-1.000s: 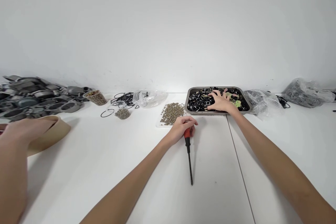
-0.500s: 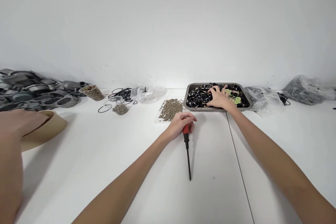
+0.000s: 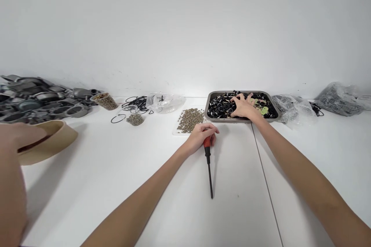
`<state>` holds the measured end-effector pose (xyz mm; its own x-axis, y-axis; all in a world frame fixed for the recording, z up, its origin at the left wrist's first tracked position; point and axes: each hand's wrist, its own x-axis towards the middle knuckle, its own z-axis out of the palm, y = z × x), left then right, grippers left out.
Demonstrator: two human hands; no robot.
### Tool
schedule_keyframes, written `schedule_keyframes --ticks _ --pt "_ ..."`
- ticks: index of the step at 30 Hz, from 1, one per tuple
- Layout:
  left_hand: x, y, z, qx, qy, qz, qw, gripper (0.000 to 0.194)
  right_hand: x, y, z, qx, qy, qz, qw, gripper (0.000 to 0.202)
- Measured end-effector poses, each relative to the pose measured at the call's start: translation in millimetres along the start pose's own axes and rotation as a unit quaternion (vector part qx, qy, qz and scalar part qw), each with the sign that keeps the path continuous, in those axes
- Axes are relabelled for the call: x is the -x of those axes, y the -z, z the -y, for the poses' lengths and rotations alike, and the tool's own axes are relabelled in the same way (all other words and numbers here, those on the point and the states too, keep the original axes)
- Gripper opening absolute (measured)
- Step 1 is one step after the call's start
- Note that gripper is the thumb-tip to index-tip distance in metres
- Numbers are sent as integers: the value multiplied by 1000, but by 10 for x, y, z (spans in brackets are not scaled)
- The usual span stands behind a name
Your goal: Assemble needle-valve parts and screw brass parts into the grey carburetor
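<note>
My left hand [image 3: 203, 137] is closed around the red handle of a screwdriver [image 3: 208, 154]. Its dark shaft points down toward me over the white table, the tip lowest. My right hand [image 3: 242, 107] reaches into a dark metal tray [image 3: 243, 120], thumb and fingers spread among small black ring-shaped parts [image 3: 222, 106]. Its fingertips touch the pile and are partly hidden by it; I see nothing held in them. Yellow-green flat pieces [image 3: 263, 110] lie in the tray to the right of this hand. Small brass-coloured screws [image 3: 189, 120] are heaped on a white tray just beyond my left hand.
At left, another person's hand [image 3: 26, 135] is over a beige container [image 3: 62, 139]. Grey plastic housings [image 3: 43, 98] are piled behind it. Along the wall stand a cup of screws [image 3: 106, 101], black cords [image 3: 137, 103], a small bag [image 3: 135, 119] and clear plastic bags [image 3: 298, 110].
My view has shifted slightly, so things on the table appear a little further right. My right hand stays in the tray and my left keeps the screwdriver. The other person's hand has moved slightly.
</note>
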<state>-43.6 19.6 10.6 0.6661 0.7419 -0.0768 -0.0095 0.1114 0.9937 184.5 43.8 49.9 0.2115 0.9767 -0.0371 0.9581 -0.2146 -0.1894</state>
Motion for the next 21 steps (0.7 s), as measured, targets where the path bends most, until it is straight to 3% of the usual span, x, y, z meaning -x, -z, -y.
schedule_keyframes --ticks 21 --pt "6 -14 -8 -13 -6 1 1000 19 -43 -8 -67 -46 24 -12 999 61"
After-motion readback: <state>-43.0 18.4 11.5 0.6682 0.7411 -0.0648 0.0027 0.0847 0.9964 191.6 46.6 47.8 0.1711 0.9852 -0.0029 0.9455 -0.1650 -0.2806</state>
